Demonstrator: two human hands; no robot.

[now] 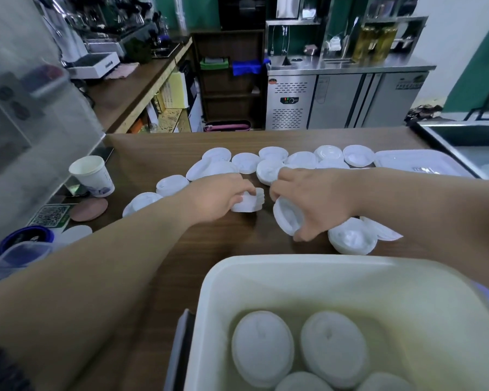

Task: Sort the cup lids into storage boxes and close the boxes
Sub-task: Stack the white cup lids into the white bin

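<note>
**Step in hand (judged):** gathering loose lids into a stack for transfer to the storage box.

1. Left hand (218, 196): the fingers are curled over a short stack of lids (250, 201), which rests on the table (237, 238) at the fingertips. Grip the stack by opposite rim edges so the nested lids do not fan out.

2. Right hand (312, 200): the fingers and thumb are clamped on 1 single lid (288, 218). It is tilted on edge, just right of the left hand's stack, and its hollow side appears to face the camera. The next move is probably to turn this lid to match the stack and seat it on top. Press lightly until it nests.

3. More loose lids (271, 162) lie beyond the knuckles of both hands. A further pile (352, 238) sits under the right wrist. Lift the wrist clear before reaching, or that pile may be swept aside.

4. The storage box (229, 277) stands open between the forearms, nearer the body than either hand. At least 4 boxed lids (261, 348) lie in its bottom. Lower each stack in flat, because thin plastic lids probably slide and topple easily.
</note>
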